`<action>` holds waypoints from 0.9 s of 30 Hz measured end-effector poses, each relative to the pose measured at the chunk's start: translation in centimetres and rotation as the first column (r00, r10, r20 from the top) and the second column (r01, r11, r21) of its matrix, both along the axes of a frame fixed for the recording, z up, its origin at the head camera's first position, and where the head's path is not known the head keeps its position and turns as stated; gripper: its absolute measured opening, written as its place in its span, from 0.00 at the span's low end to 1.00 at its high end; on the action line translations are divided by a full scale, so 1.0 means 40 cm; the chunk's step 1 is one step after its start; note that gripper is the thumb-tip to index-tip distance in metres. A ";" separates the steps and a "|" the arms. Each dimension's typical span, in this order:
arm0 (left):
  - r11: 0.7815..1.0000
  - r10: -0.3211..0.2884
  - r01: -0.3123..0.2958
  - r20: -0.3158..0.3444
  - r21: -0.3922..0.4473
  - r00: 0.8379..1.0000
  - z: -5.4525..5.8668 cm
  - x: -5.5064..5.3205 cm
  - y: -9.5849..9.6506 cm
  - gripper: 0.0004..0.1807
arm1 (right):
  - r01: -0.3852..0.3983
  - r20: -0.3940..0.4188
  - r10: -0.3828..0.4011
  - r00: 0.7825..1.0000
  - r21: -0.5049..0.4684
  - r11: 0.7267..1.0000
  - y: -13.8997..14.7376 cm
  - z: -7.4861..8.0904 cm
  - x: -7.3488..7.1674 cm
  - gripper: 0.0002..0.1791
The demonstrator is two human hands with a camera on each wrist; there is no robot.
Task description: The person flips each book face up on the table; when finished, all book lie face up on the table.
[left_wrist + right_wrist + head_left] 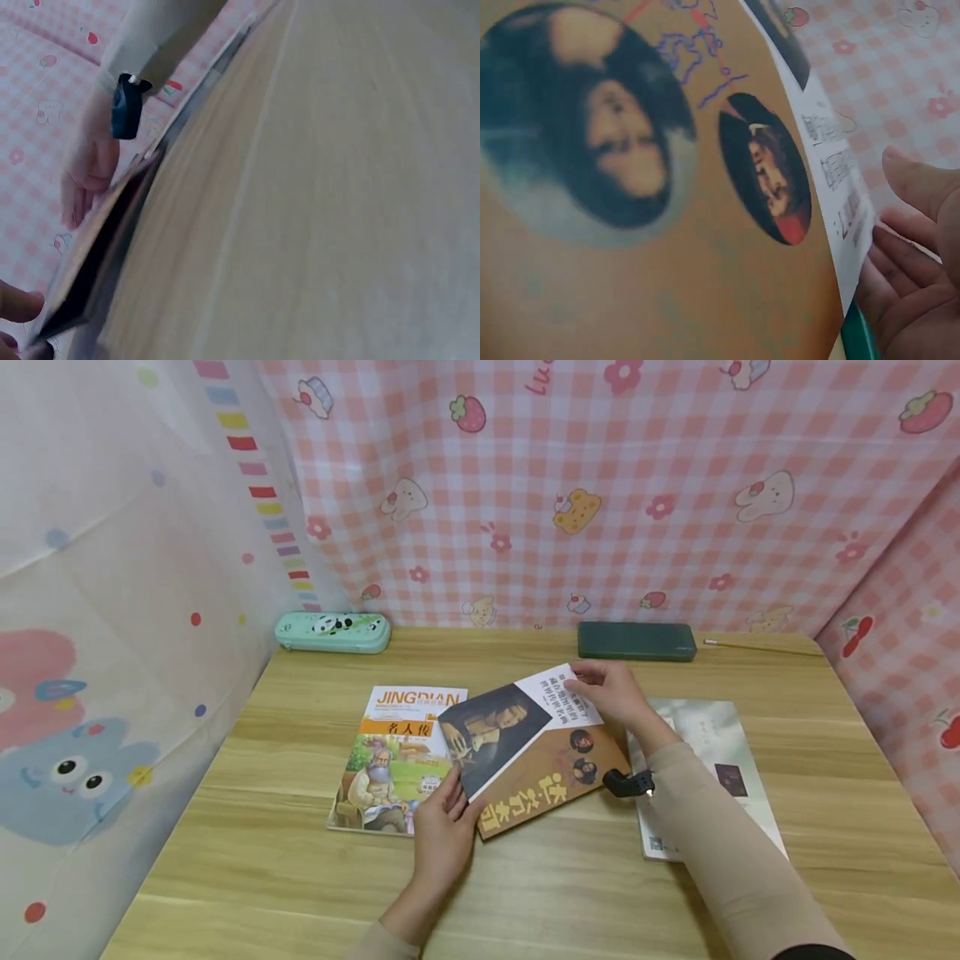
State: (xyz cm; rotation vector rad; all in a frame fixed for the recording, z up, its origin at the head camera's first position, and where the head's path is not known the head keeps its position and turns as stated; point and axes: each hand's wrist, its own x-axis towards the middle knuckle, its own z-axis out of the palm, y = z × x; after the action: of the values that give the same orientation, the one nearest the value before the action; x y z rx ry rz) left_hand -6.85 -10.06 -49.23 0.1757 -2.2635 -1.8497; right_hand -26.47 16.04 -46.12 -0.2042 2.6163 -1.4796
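Your beige right sleeve [720,835] comes nearest the lens, slanting over the grey-white paperback [720,739], and out beyond it your right hand [618,693] is at the far corner of the brown-and-white printed book with a dark portrait panel [555,768]. That book is tilted mid-counter [525,902], one corner overlapping the white, orange and green illustrated paperback [393,760] from where the head camera looks.

So, handling the brown-and-white book looks like the step in hand! Your left hand [442,831] pinches its near-left edge, while your right fingertips meet the white edge; whether they truly grip, I can't tell. The next move, I'd judge, calls for a steady left pinch and a surer hold at that far corner, or the cover may flap.

Now to the wrists: your left one catches what the head camera misses, a dark gap between the book's upper cover and the layer beneath. And over on the right, you get blue squiggles and a red line by the portraits, plus your thumb standing clear of the edge.
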 end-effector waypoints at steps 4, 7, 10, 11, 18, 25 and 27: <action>0.997 -0.046 0.044 0.033 0.058 0.998 0.006 0.000 0.003 0.36 | -0.056 0.013 0.056 0.998 0.013 0.998 -0.004 -0.011 0.003 0.27; 0.995 -0.071 0.067 0.054 0.076 0.996 0.018 0.002 0.007 0.37 | -0.082 0.036 0.082 0.996 0.012 0.997 -0.003 -0.015 0.006 0.29; 0.996 -0.077 0.072 0.076 0.059 0.994 0.032 0.006 0.011 0.37 | -0.097 0.046 0.097 0.994 0.007 0.995 0.001 -0.020 0.009 0.31; 0.996 -0.076 0.073 0.075 0.044 0.994 0.037 0.008 0.011 0.37 | -0.102 0.044 0.102 0.994 0.003 0.995 0.003 -0.021 0.009 0.31; 0.995 -0.098 0.099 0.032 -0.019 0.995 0.073 0.009 0.004 0.40 | -0.118 0.047 0.118 0.992 0.002 0.993 0.021 -0.021 0.019 0.31; 0.966 -0.142 0.142 0.015 -0.216 0.990 0.062 -0.037 -0.034 0.38 | -0.154 0.052 0.151 0.987 0.046 0.987 0.035 -0.024 0.042 0.31; 0.958 -0.131 0.133 0.023 -0.253 0.991 0.059 -0.055 -0.046 0.37 | -0.166 0.054 0.162 0.985 0.069 0.984 0.038 -0.023 0.052 0.31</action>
State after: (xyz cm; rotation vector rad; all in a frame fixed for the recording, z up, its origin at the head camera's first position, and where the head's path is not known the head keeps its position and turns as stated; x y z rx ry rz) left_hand -9.03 -11.90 -46.88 -0.0119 -2.5447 -1.5960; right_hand -24.39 17.56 -47.03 -0.3625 2.5416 -1.3171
